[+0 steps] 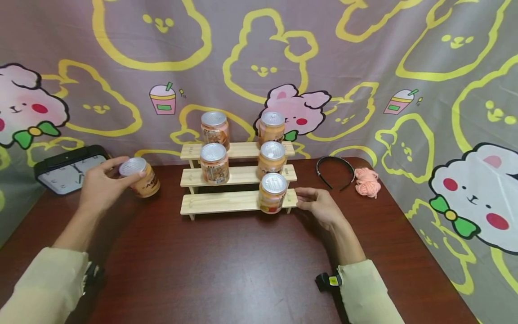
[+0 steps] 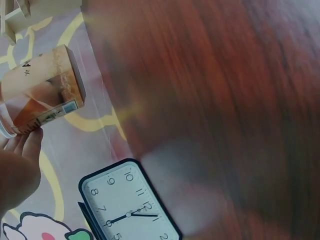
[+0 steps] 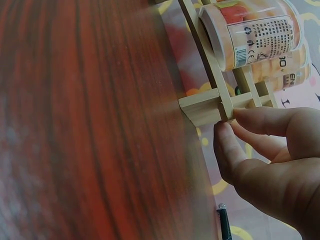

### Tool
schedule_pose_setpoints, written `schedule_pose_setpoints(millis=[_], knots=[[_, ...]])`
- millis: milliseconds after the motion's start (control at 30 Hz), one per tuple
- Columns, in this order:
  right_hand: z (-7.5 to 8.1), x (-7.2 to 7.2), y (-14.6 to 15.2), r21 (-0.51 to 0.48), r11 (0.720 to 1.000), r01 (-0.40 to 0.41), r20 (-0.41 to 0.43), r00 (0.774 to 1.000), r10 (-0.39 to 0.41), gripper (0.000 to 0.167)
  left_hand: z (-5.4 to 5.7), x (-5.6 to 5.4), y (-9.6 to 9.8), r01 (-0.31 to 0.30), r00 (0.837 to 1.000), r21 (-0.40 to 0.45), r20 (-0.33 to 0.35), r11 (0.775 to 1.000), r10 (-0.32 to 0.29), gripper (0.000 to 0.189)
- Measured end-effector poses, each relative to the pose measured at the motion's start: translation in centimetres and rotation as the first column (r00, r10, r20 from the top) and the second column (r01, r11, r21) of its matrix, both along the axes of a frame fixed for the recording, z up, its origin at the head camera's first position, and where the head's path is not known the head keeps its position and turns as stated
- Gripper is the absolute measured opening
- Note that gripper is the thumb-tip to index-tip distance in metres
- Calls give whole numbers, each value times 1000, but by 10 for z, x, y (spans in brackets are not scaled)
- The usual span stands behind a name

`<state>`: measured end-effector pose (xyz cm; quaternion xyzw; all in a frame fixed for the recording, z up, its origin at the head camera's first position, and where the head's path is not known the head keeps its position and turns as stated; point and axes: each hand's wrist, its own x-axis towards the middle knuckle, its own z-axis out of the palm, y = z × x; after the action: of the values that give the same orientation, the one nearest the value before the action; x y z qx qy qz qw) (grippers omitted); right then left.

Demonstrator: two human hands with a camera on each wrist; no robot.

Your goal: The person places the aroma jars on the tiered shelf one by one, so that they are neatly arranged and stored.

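Observation:
My left hand [image 1: 101, 180] grips a jar [image 1: 146, 182] with an orange label and silver lid, held tilted beside the clock. In the left wrist view, fingers curl round the lid end of this jar [image 2: 45, 92]. A three-tier wooden display rack [image 1: 218, 204] stands in the middle of the table. My right hand [image 1: 321, 208] pinches the right end of its lowest board between thumb and fingers, as the right wrist view shows on the rack [image 3: 200, 105]. Close by on that board sits a jar [image 1: 273, 195] with a colourful label.
Two jars stand on the middle tier, left [image 1: 214, 166] and right [image 1: 272, 159], and two on the top tier, left [image 1: 215, 128] and right [image 1: 272, 127]. A clock [image 1: 70, 173] lies at left. A black headband [image 1: 335, 173] and pink yarn [image 1: 367, 182] lie at right, before a patterned curtain [image 1: 226, 27].

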<state>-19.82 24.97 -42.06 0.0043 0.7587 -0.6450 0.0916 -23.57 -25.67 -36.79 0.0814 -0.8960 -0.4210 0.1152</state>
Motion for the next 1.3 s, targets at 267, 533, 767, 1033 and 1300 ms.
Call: schedule_pose_setpoints(millis=[267, 533, 767, 1033, 1300], knots=[[0, 0, 0, 20, 1000, 0, -9, 1000, 0, 45, 7, 10, 0, 47, 997, -6, -67, 999, -48, 71], [-2, 0, 0, 5, 1000, -3, -5, 1000, 3, 46, 14, 20, 3, 136, 982, -26, -129, 990, -138, 65], [-1, 0, 0, 17, 1000, 2, -9, 1000, -2, 46, 22, 28, 8, 205, 972, -80, -99, 976, -212, 69], [0, 0, 0, 36, 999, 3, -2, 1000, -3, 46, 30, 36, 15, 285, 948, -113, -112, 952, -297, 68], [0, 0, -1, 30, 1000, -1, -3, 1000, 1, 46, 36, 40, 24, 356, 922, -101, -127, 929, -367, 64]])
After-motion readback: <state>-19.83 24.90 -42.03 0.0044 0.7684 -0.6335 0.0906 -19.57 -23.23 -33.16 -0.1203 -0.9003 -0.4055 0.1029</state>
